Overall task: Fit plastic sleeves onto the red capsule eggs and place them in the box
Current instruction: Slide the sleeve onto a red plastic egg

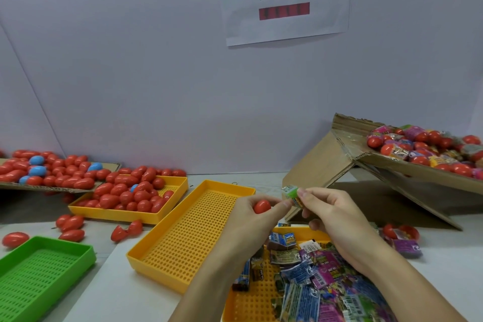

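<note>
Above the near yellow trays, the left hand (251, 213) curls round a red egg (262, 206), the egg's rounded end showing between thumb and fingers. Just beside it, the right hand (332, 213) pinches a green printed sleeve (292, 195) between thumb and forefinger; the sleeve's mouth faces the egg, close to it but not yet over it. Left thumb tip and sleeve almost meet.

Under the right wrist lies a yellow tray (251, 303) heaped with flat sleeves (321, 277) in blue, purple and green print. Left of it, under the left forearm, sits a second yellow tray (183, 232), angled and with its perforated floor bare. Beyond that one, a third yellow tray (122, 213) holds a pile of eggs (130, 196), with one blue piece among them. Behind it, a flat cardboard sheet (109, 166) carries more eggs, a few of them blue. Loose eggs (70, 225) lie scattered on the table (117, 282) near a green tray (44, 269) at the lower left.

To the right, a tilted cardboard box (392, 165) with a flap hanging down holds sleeved eggs (428, 148). Two more sleeved eggs (402, 238) rest on the table beside the right forearm. On the wall behind hangs a paper sign (286, 0) with two characters and a red bar.
</note>
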Action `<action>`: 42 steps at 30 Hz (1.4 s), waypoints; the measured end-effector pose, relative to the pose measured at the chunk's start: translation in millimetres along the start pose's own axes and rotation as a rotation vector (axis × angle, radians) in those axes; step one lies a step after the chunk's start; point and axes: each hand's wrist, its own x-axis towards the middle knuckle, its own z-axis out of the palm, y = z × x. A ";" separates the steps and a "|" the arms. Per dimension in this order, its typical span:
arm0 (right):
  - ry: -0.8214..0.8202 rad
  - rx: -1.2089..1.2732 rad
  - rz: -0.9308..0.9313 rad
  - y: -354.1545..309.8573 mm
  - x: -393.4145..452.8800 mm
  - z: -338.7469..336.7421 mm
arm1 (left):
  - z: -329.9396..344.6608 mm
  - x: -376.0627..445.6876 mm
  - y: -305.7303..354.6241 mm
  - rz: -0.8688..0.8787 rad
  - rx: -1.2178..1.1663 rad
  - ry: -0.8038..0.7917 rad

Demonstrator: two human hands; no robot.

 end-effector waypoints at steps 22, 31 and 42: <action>-0.087 0.080 -0.006 5.6 2.4 -2.3 | 2.3 -1.3 2.5 -0.044 -0.138 0.017; -0.004 0.049 -0.064 5.3 0.9 -1.4 | 4.5 0.5 2.3 0.028 0.087 0.074; -0.146 0.027 -0.101 3.3 -0.4 -0.3 | 2.6 0.4 3.2 -0.007 0.067 0.121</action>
